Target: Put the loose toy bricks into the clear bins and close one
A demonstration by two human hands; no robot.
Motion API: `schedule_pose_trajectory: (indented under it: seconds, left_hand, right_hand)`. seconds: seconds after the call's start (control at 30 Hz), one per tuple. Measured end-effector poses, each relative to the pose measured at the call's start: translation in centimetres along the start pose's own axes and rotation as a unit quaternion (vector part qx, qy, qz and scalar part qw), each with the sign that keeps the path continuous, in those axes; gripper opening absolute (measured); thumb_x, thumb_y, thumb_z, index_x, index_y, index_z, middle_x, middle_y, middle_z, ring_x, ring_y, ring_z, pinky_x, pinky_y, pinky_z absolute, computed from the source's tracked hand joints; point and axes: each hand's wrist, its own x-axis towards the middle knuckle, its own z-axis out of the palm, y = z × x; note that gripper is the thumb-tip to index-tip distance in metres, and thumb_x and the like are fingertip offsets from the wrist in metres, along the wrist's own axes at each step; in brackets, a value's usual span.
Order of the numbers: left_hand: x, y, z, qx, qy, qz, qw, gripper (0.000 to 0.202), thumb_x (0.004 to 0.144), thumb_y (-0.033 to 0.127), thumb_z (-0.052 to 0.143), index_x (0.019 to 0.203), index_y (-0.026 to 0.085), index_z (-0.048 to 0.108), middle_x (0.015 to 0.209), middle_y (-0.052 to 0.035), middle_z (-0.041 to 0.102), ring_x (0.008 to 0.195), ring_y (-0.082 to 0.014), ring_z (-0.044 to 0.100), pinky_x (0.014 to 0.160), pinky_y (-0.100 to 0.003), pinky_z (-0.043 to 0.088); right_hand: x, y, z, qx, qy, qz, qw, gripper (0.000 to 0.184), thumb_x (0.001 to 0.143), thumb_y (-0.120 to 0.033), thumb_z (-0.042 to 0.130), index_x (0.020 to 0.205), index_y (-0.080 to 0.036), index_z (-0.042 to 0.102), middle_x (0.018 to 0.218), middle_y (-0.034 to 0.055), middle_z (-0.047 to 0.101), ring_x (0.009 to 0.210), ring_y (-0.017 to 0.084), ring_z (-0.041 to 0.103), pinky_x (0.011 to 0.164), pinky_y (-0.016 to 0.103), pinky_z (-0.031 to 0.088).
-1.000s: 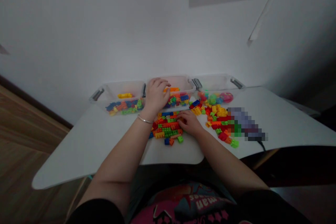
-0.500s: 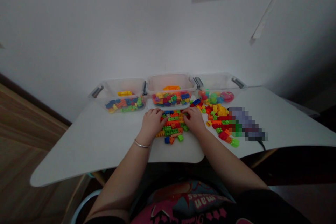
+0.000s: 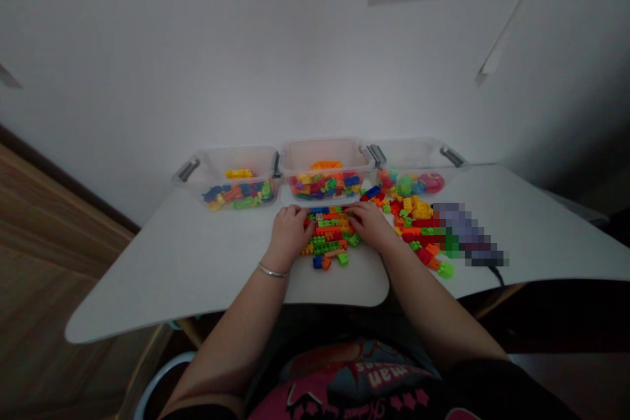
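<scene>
Flanking packed rows of coloured bricks (image 3: 325, 233) on a pale flat panel (image 3: 339, 285) at the front of the desk (image 3: 197, 256), with left hand (image 3: 290, 231) at the left edge and right hand (image 3: 370, 223) at the right, apart from each other, fingers curved inward. Impossible to tell any grip on a single brick. Facing three clear bins (image 3: 327, 149) of plastic pieces by the wall (image 3: 221, 46), with a looser heap (image 3: 420, 210) to the right.

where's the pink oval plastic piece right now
In the head view, the pink oval plastic piece sits in the rightmost clear plastic bin, right of a round green plastic piece.
</scene>
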Motion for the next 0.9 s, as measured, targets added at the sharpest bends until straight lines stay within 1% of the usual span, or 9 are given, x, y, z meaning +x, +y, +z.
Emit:
schedule_pose_trajectory:
  seconds: [0.13, 0.27, 0.37, 0.47, 0.53, 0.7, 0.9]
  left_hand:
    - [0.0, -0.1, 0.1, -0.009, -0.002, -0.008, 1.000, 0.028, 0.088, 0.033, 0.055, 0.109, 0.018, 0.067, 0.101, -0.0101, 0.063, 0.098, -0.0259, 0.056, 0.089, -0.039, 0.045]
    - [-0.1, -0.1, 0.2, -0.013, -0.004, -0.013, 1.000, 0.029, 0.088, 0.033, 0.053, 0.110, 0.018, 0.066, 0.102, -0.0097, 0.062, 0.098, -0.0256, 0.057, 0.089, -0.039, 0.045]
    - [-0.2, -0.1, 0.2, -0.016, -0.008, -0.015, 1.000, 0.029, 0.088, 0.032, 0.053, 0.111, 0.018, 0.066, 0.103, -0.0096, 0.062, 0.097, -0.0247, 0.057, 0.089, -0.039, 0.045]
    - [-0.2, 0.0, 0.0, -0.019, -0.009, -0.015, 1.000, 0.029, 0.087, 0.030, 0.053, 0.111, 0.018, 0.065, 0.103, -0.0093, 0.062, 0.096, -0.0241, 0.058, 0.090, -0.038, 0.045]
    - [-0.2, -0.1, 0.0, -0.021, -0.010, -0.013, 1.000, 0.029, 0.087, 0.029, 0.053, 0.111, 0.018, 0.065, 0.103, -0.0094, 0.062, 0.096, -0.0242, 0.058, 0.090, -0.039, 0.045]
    - [-0.1, -0.2, 0.0, -0.024, -0.013, -0.014, 1.000, 0.029, 0.088, 0.030, 0.053, 0.111, 0.019, 0.065, 0.103, -0.0096, 0.062, 0.097, -0.0243, 0.058, 0.089, -0.039, 0.046]
    - [-0.2, -0.1, -0.1, -0.020, -0.013, -0.006, 1.000, 0.028, 0.088, 0.030, 0.051, 0.110, 0.017, 0.065, 0.101, -0.0102, 0.062, 0.096, -0.0240, 0.058, 0.088, -0.038, 0.046]
  right_hand:
    - [0.1, -0.2, -0.5, -0.024, -0.014, 0.005, 1.000, 0.028, 0.081, -0.018, 0.059, 0.107, -0.017, 0.071, 0.113, 0.0103, 0.068, 0.106, 0.026, 0.058, 0.099, 0.043, 0.044]
    - [0.1, -1.4, -0.7, -0.040, -0.027, 0.019, 0.999, 0.030, 0.083, -0.027, 0.059, 0.109, -0.016, 0.071, 0.115, 0.0102, 0.067, 0.107, 0.026, 0.058, 0.100, 0.043, 0.044]
    - [0.0, -2.3, -0.9, -0.059, -0.043, 0.015, 0.997, 0.039, 0.081, -0.036, 0.064, 0.114, -0.016, 0.069, 0.119, 0.0113, 0.066, 0.110, 0.028, 0.056, 0.101, 0.045, 0.043]
    - [-0.1, -2.5, -0.9, -0.067, -0.053, 0.013, 0.996, 0.049, 0.076, -0.041, 0.070, 0.118, -0.016, 0.067, 0.122, 0.0120, 0.064, 0.112, 0.030, 0.054, 0.102, 0.046, 0.042]
    - [-0.1, -2.3, -0.8, -0.064, -0.054, 0.013, 0.996, 0.051, 0.075, -0.042, 0.071, 0.118, -0.017, 0.067, 0.122, 0.0119, 0.064, 0.113, 0.031, 0.054, 0.102, 0.046, 0.042]
    - [-0.1, -1.6, -0.4, -0.047, -0.044, 0.013, 0.998, 0.040, 0.077, -0.038, 0.070, 0.113, -0.019, 0.068, 0.119, 0.0113, 0.065, 0.111, 0.029, 0.055, 0.101, 0.046, 0.042]
    - [-0.1, -1.6, -0.5, -0.038, -0.023, 0.036, 0.998, 0.039, 0.074, -0.037, 0.074, 0.106, -0.017, 0.065, 0.108, 0.0116, 0.066, 0.105, 0.028, 0.057, 0.096, 0.045, 0.043]
